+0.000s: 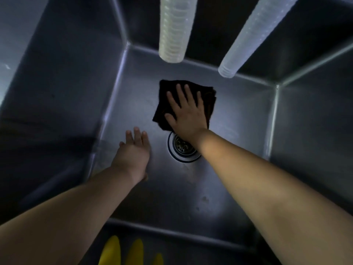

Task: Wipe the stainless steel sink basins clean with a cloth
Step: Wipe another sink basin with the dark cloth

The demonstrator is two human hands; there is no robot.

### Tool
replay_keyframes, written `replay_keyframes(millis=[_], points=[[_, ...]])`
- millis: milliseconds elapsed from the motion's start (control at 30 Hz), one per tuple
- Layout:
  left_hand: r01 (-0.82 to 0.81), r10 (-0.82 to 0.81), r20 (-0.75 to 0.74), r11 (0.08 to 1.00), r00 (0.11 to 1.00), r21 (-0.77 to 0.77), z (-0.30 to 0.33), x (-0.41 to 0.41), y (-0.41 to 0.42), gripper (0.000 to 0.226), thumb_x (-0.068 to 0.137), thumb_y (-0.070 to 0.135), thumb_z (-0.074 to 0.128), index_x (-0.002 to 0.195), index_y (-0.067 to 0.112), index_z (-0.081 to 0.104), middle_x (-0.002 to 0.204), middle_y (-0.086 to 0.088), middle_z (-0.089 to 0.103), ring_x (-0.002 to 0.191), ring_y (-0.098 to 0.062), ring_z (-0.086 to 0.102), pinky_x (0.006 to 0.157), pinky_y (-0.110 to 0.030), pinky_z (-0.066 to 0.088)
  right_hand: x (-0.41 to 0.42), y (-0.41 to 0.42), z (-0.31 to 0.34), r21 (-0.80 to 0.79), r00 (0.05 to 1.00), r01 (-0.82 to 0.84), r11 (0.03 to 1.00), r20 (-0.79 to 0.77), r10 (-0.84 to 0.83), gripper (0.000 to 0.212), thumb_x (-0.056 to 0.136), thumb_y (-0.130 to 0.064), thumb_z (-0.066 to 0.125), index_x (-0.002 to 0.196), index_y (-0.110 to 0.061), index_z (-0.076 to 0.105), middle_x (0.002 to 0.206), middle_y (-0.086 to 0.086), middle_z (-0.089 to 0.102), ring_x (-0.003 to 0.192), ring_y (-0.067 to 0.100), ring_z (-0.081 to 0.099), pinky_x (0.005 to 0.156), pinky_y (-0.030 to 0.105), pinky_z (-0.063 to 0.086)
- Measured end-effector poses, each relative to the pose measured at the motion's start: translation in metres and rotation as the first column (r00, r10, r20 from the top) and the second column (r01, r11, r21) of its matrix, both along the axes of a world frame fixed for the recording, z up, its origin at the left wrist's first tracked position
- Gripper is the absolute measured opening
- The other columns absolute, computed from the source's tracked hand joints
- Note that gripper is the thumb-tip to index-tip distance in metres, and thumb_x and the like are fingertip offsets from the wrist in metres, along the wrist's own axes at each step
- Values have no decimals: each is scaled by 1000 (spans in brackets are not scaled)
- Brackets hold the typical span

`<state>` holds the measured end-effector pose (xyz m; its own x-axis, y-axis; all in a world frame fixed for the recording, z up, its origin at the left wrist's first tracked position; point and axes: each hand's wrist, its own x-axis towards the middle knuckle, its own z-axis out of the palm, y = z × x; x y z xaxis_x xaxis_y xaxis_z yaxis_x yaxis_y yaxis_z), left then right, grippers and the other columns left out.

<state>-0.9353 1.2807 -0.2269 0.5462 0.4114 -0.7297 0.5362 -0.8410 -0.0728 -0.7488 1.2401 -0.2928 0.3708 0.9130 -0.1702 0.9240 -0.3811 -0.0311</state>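
Inside the sink basin (219, 188), a dark cloth (208, 94) lies beyond the drain (181, 148). Right hand (186, 113) presses it, fingers straight; left hand (133, 152) hovers, fingers relaxed, holding nothing.

Two ribbed translucent hoses (174, 29) overhead; yellow glove fingers (112, 251), perhaps.

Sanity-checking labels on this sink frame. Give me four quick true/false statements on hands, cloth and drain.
1. The right hand presses flat on the dark cloth. True.
2. The left hand grips the cloth. False: it holds nothing, fingers straight, apart from the cloth.
3. The cloth covers the drain. False: it lies just beyond the drain, which the right wrist partly hides.
4. Two ribbed hoses hang over the basin. True.
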Motion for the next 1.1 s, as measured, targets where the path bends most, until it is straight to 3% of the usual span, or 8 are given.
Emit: replay_keyframes(millis=[167,400,533,633,700,800,967,1100], points=[[-12,12,-8,1000,1000,7,-2,1,-2,125,69,41,78,146,-2,-11,153,-28,-11,142,-43,3,113,-46,27,29,-18,2,-22,977,-213,977,-8,212,62,94,-54,32,150,-30,17,159,4,9,147,25,2,115,48,-3],[-14,15,-19,1000,1000,26,-2,2,-3,125,69,40,79,146,-3,-9,153,-29,-8,142,-45,5,111,-46,29,31,-118,10,-61,989,151,987,10,-150,68,89,-51,31,149,-22,21,158,12,14,146,30,7,116,49,1],[-7,8,-18,1000,1000,16,6,-1,-1,119,73,36,76,146,-2,-10,154,-27,-7,142,-43,6,111,-44,29,-18,-170,18,-126,979,204,971,5,-205,70,88,-48,29,146,-10,29,152,23,24,142,41,17,114,58,10],[-11,10,-14,999,1000,-42,18,-1,8,106,77,30,72,148,1,-2,155,-24,-2,142,-41,11,109,-43,31,-54,-183,25,-175,993,117,978,8,-117,70,86,-49,32,142,-7,38,148,27,30,137,47,25,108,65,14],[-11,11,3,996,1000,-92,28,3,22,77,83,20,62,145,3,20,151,-22,19,135,-37,30,103,-43,37,-73,-177,27,-187,999,37,982,10,-36,70,86,-49,35,142,-8,39,148,26,30,136,47,26,106,67,15],[-41,40,-15,993,999,-107,48,9,49,36,86,12,54,121,7,56,126,-16,55,114,-32,54,93,-40,46,-99,-153,25,-152,999,-45,987,-16,43,73,86,-50,47,145,-10,31,152,23,23,139,45,19,107,66,13],[-60,52,112,995,992,76,65,2,73,24,88,5,47,109,2,58,118,-21,58,110,-38,56,88,-42,46,-143,-83,21,-82,971,-229,970,-86,222,72,90,-51,44,149,-16,24,156,18,14,143,41,9,111,63,3],[-33,30,71,998,997,45,64,-2,74,21,91,8,45,106,2,59,116,-20,59,106,-36,57,84,-38,45,-165,-61,14,-94,889,-453,886,-125,441,65,94,-52,35,150,-24,18,159,12,8,145,35,2,112,57,-7]])
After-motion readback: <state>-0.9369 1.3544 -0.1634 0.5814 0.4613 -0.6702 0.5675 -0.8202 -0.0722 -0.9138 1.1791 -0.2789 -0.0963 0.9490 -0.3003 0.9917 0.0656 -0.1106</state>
